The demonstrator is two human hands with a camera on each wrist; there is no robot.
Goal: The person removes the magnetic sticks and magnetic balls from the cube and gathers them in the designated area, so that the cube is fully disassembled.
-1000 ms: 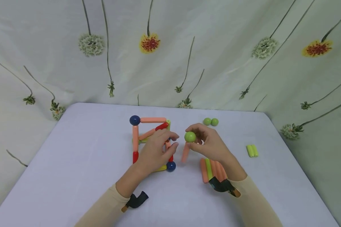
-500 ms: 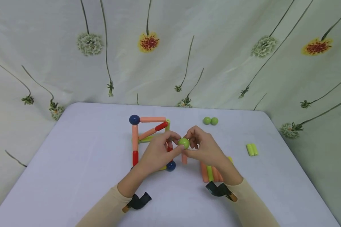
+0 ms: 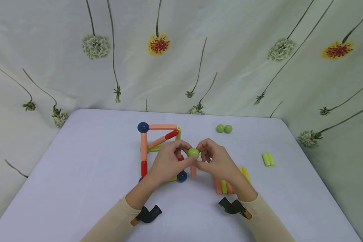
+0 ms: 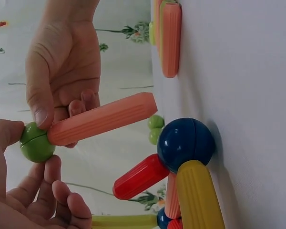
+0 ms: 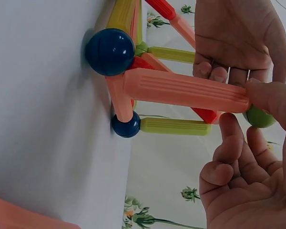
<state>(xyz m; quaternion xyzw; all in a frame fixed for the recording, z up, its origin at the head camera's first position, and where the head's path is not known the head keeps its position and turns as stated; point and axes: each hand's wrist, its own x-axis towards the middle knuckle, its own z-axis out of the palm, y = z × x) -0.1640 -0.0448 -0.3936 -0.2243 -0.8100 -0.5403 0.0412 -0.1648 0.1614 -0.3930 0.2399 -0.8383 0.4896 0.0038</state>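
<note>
Raised above the table [image 3: 93, 161] beside a rod-and-ball frame [image 3: 143, 146], the green ball [image 3: 193, 153] is pinched in the fingers of the left hand [image 3: 168, 162]; those of the right hand [image 3: 216, 159] clamp the salmon rod [image 4: 102, 119] where it meets the ball. A sideways twist could part that joint; dipping, the rod's free end might knock the nearby blue ball [image 4: 181, 143].

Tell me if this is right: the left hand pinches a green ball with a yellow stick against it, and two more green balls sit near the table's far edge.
The stick is salmon, not yellow, as the left wrist view shows. The left hand pinches the green ball, and two more green balls sit near the far edge of the table.
</note>
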